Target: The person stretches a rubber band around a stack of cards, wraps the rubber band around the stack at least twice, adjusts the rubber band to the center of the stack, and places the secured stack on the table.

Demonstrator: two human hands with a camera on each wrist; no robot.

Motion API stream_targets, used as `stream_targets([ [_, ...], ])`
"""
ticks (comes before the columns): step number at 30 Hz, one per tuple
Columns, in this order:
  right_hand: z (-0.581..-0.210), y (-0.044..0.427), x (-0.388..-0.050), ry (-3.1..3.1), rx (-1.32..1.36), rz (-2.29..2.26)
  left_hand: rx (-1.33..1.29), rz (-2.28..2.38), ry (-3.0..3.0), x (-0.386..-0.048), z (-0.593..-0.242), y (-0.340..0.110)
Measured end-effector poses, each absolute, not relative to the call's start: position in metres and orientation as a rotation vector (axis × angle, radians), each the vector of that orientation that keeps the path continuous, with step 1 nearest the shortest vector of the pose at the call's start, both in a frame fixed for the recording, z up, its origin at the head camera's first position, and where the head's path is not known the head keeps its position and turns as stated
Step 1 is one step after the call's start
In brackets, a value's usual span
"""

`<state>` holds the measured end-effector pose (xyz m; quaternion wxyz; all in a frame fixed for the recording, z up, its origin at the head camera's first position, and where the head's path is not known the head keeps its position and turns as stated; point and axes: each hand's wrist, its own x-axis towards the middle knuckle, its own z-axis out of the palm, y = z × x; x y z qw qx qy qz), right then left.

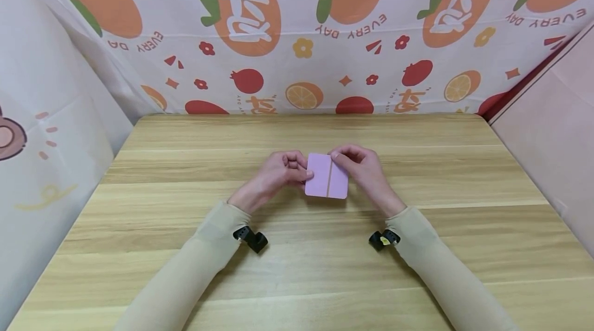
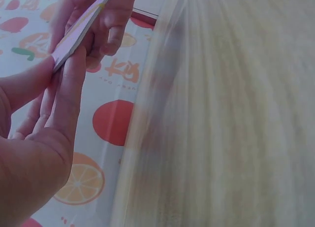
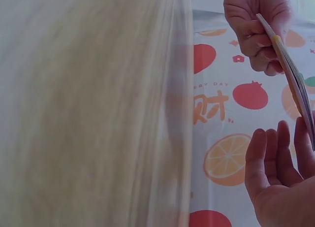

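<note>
A thin stack of pinkish-purple cards (image 1: 317, 179) with rounded corners is held above the middle of the table. Around it runs a narrow tan rubber band (image 1: 329, 181), right of its centre. My left hand (image 1: 280, 170) pinches the stack's left edge, thumb on the front face. At the top right, my right hand (image 1: 365, 165) pinches the edge close to the band with thumb and fingers. Several thin layers show along the edge of the stack (image 3: 294, 81) in the right wrist view. From the left wrist, the stack (image 2: 74, 37) appears nearly edge-on between both hands.
The wooden table (image 1: 297, 279) spreads beneath both forearms. Behind its far edge hangs a fruit-print cloth (image 1: 287, 70), with pale cloths at both sides. A black wrist camera (image 1: 252, 239) is strapped to the left wrist, and another camera (image 1: 382, 239) to the right.
</note>
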<state>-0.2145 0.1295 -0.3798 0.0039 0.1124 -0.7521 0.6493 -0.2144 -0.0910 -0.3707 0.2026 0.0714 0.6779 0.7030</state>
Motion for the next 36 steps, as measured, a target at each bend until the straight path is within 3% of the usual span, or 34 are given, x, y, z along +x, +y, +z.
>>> stream_targets([
  [21,-0.385,0.128,-0.214,-2.447,0.342,1.976,0.258,1.912,1.918,-0.211,-0.377,-0.086],
  [36,-0.380,0.142,-0.210,-2.416,0.436,2.025,0.085,2.058,1.881,-0.205,-0.376,-0.085],
])
